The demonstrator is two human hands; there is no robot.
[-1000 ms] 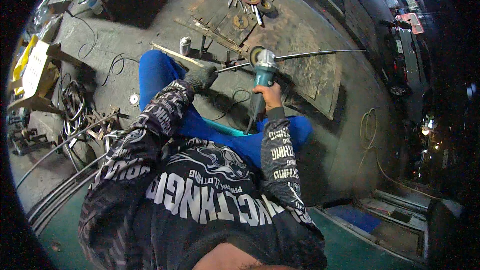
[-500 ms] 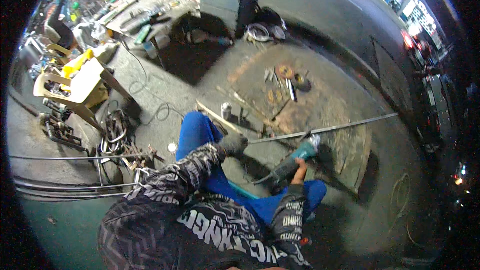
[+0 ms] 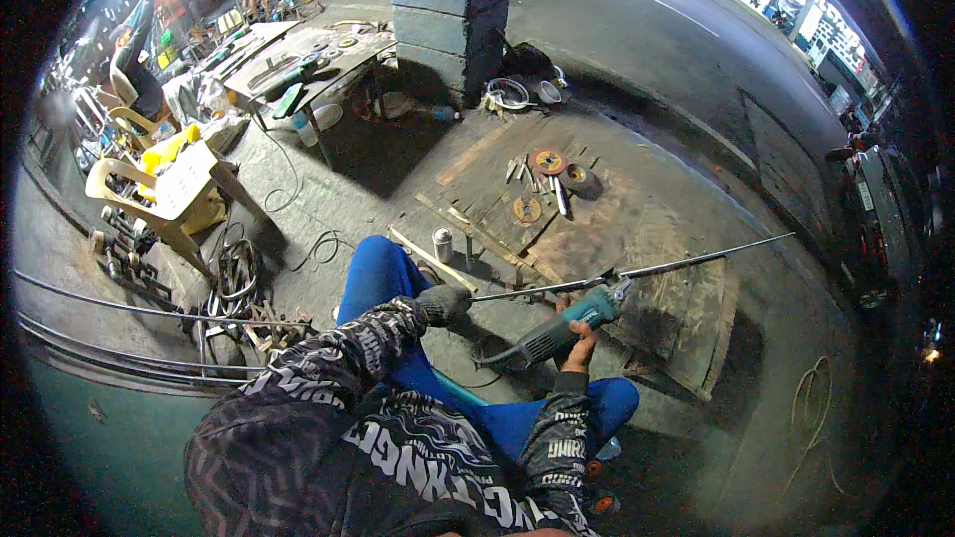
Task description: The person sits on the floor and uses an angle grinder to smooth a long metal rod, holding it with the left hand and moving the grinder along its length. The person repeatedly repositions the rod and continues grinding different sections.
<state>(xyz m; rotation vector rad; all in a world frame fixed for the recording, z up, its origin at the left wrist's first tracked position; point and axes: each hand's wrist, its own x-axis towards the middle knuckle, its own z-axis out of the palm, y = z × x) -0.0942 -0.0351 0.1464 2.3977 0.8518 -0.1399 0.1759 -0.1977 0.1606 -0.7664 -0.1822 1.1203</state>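
My left hand (image 3: pixel 445 305), in a dark grey glove, is closed around the near end of a long thin metal bar (image 3: pixel 696 259). The bar reaches off to the right over a worn wooden board. My right hand (image 3: pixel 578 346) is bare and wraps around a teal and black angle grinder (image 3: pixel 567 326). The grinder's metal head lies close against the bar; whether the disc touches it I cannot tell. Its cord trails from the back toward my legs. On the board (image 3: pixel 637 209) lie an orange-brown disc (image 3: pixel 548 161), further discs and several small metal pieces.
A spray can (image 3: pixel 443 244) stands beyond my left knee. To the left are a plastic chair (image 3: pixel 169 184), tangled cables (image 3: pixel 237 268) and long metal rods (image 3: pixel 149 301). A cluttered low table (image 3: pixel 348 60) and a concrete block pillar (image 3: pixel 448 30) stand farther back, with a road behind.
The grinder and my right hand have shifted slightly left, and the grinder lies at a flatter angle beside the bar. My left hand keeps its grip on the bar. The view has tilted a little.
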